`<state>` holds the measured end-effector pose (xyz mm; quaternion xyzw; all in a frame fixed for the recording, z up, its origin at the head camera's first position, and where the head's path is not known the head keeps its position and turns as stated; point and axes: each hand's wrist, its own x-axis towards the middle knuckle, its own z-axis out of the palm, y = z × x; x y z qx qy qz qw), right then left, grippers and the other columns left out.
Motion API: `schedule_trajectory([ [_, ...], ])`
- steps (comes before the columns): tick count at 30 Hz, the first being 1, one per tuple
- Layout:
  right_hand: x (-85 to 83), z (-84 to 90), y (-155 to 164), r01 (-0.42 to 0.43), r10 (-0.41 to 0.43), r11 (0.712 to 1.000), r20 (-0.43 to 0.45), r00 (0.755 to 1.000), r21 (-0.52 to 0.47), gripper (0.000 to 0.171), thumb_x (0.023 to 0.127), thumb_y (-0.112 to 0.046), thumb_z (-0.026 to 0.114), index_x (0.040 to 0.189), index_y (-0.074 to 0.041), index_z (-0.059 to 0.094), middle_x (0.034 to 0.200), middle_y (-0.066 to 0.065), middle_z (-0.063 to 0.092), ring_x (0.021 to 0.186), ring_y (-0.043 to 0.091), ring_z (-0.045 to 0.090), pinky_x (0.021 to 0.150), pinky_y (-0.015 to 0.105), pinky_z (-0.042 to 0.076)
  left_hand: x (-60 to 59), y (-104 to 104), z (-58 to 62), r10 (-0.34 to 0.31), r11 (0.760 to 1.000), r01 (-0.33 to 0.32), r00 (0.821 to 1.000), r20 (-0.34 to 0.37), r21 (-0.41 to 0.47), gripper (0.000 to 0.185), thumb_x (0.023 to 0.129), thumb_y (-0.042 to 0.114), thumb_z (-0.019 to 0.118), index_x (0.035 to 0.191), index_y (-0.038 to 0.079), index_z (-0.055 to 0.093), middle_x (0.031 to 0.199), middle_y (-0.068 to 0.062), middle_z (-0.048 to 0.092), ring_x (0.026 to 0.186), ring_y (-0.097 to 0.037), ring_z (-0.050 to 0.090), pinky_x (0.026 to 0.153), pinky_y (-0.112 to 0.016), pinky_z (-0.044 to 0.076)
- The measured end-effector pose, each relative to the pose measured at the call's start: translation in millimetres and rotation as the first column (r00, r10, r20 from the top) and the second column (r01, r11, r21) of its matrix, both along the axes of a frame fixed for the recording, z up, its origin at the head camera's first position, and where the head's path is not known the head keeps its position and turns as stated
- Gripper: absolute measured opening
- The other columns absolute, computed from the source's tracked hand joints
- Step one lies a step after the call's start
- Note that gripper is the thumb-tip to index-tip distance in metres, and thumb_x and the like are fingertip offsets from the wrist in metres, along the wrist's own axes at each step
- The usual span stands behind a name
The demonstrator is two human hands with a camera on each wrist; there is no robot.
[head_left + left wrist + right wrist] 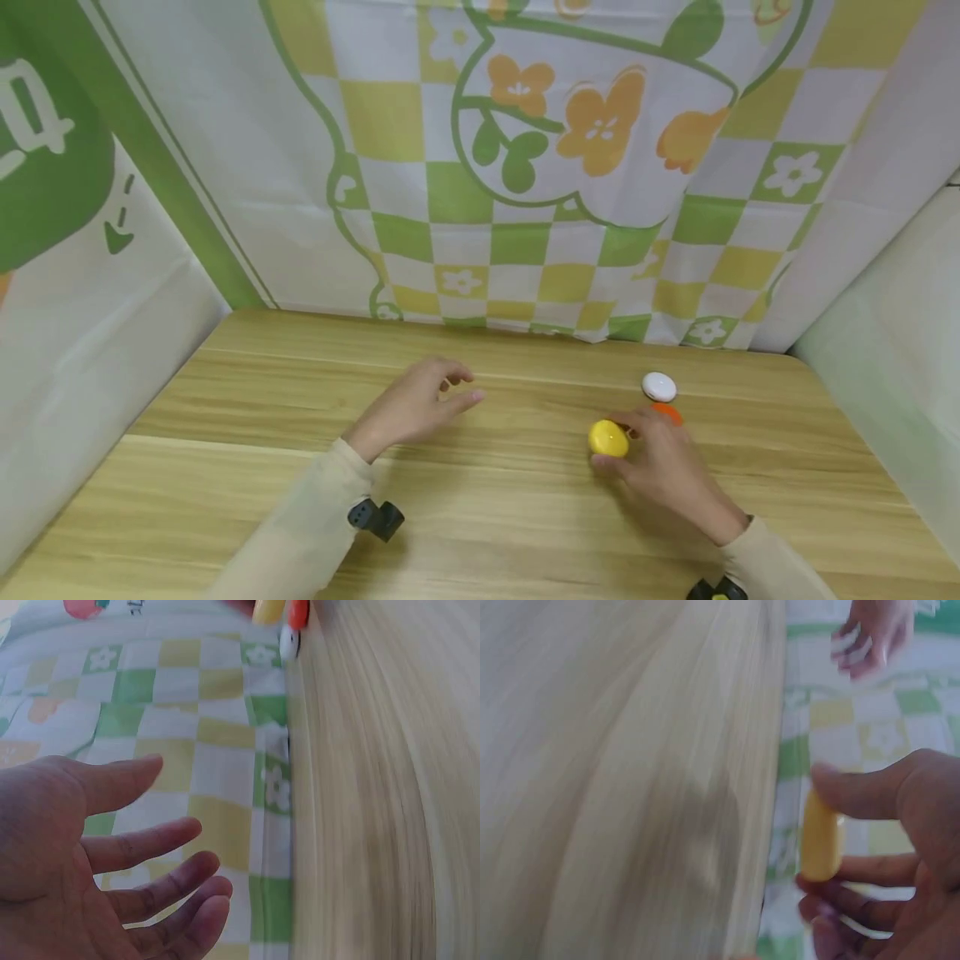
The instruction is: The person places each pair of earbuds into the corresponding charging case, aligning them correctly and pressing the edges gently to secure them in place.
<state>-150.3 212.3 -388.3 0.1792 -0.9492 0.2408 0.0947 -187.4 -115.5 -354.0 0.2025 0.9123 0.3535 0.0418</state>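
Between thumb and fingers, my right hand (667,462) pinches a small glossy yellow disc (608,439) with rounded edges, held over the wooden table. Seen edge-on in the right wrist view, the same yellow disc (820,838) looks thick and smooth. A white disc (659,387) lies on the table just beyond that hand. An orange disc (667,412) sits beside the white one, partly hidden behind the hand. My left hand (420,402) hovers over the table's left half, holding nothing. In the left wrist view its fingers (161,844) are loosely spread.
The wooden table (480,533) runs back to a hanging cloth (517,250) with green and yellow checks and flowers. White wall panels (90,350) rise at both sides. A dark camera strap (377,518) sits on the left wrist.
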Motion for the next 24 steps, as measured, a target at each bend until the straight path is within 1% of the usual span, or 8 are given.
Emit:
schedule_trajectory([
  [4,0.8,-3.5,32.8,0.098,-0.107,0.992,0.126,0.986,0.076,0.053,0.076,-0.029,0.091,0.114,0.003,0.072,0.102,0.011,0.07,0.088,0.025,0.064,0.071,0.042,0.051,-3.0,-15.4,-1.6,0.05,0.997,-0.053,0.997,-0.058,-0.059,0.041,0.102,0.032,0.063,0.129,0.001,0.065,0.127,-0.02,0.062,0.113,-0.035,0.06,0.092,-0.05,0.052],
  [8,1.5,-9.8,50.8,0.147,-0.168,0.98,0.164,0.972,0.132,0.05,0.076,-0.03,0.089,0.109,0.004,0.073,0.087,0.006,0.064,0.075,0.02,0.054,0.061,0.034,0.041,-6.9,-27.0,-4.5,0.076,0.994,-0.082,0.994,-0.079,-0.074,0.041,0.102,0.031,0.064,0.129,0.0,0.065,0.126,-0.022,0.062,0.111,-0.036,0.06,0.091,-0.051,0.052],
  [11,0.9,-13.3,55.8,0.163,-0.185,0.975,0.149,0.971,0.148,0.044,0.076,-0.029,0.088,0.104,0.002,0.073,0.078,0.002,0.057,0.068,0.019,0.048,0.056,0.032,0.034,-9.4,-32.6,-6.8,0.092,0.992,-0.098,0.993,-0.08,-0.079,0.042,0.101,0.031,0.065,0.128,-0.001,0.065,0.125,-0.024,0.061,0.11,-0.037,0.06,0.089,-0.052,0.052],
  [16,-0.5,-15.1,58.6,0.176,-0.199,0.97,0.13,0.971,0.169,0.043,0.076,-0.028,0.088,0.102,0.003,0.073,0.077,0.004,0.058,0.068,0.02,0.049,0.055,0.032,0.034,-11.5,-37.1,-11.4,0.123,0.987,-0.13,0.989,-0.079,-0.093,0.041,0.1,0.028,0.066,0.128,-0.001,0.065,0.126,-0.023,0.061,0.113,-0.038,0.059,0.092,-0.053,0.051],
  [19,0.2,-14.5,58.6,0.179,-0.206,0.965,0.13,0.97,0.189,0.045,0.076,-0.029,0.088,0.103,0.004,0.072,0.077,0.005,0.058,0.068,0.021,0.049,0.054,0.032,0.033,-11.5,-37.9,-13.9,0.14,0.981,-0.153,0.984,-0.109,-0.117,0.041,0.1,0.027,0.067,0.128,-0.003,0.064,0.125,-0.022,0.061,0.113,-0.039,0.058,0.092,-0.054,0.05],
  [21,1.2,-12.8,57.4,0.184,-0.212,0.961,0.123,0.97,0.206,0.043,0.076,-0.032,0.088,0.097,0.002,0.072,0.075,0.005,0.056,0.066,0.022,0.048,0.053,0.033,0.032,-11.4,-38.0,-15.2,0.155,0.976,-0.173,0.978,-0.138,-0.134,0.042,0.1,0.027,0.068,0.128,-0.003,0.064,0.125,-0.023,0.06,0.112,-0.04,0.058,0.091,-0.054,0.05],
  [22,1.8,-11.5,56.5,0.19,-0.217,0.958,0.109,0.97,0.217,0.043,0.076,-0.033,0.088,0.095,0.002,0.072,0.074,0.005,0.055,0.065,0.022,0.048,0.053,0.033,0.032,-11.5,-37.9,-15.6,0.161,0.973,-0.184,0.974,-0.158,-0.142,0.042,0.099,0.027,0.068,0.128,-0.003,0.064,0.125,-0.023,0.06,0.113,-0.04,0.058,0.091,-0.055,0.05],
  [24,1.4,-6.6,54.7,0.196,-0.213,0.951,0.044,0.976,0.238,0.046,0.075,-0.038,0.089,0.09,0.002,0.072,0.074,0.006,0.058,0.065,0.024,0.052,0.052,0.035,0.036,-11.9,-37.7,-16.2,0.167,0.966,-0.2,0.966,-0.198,-0.162,0.045,0.099,0.027,0.068,0.131,-0.004,0.062,0.127,-0.024,0.059,0.114,-0.042,0.056,0.093,-0.056,0.049],
])
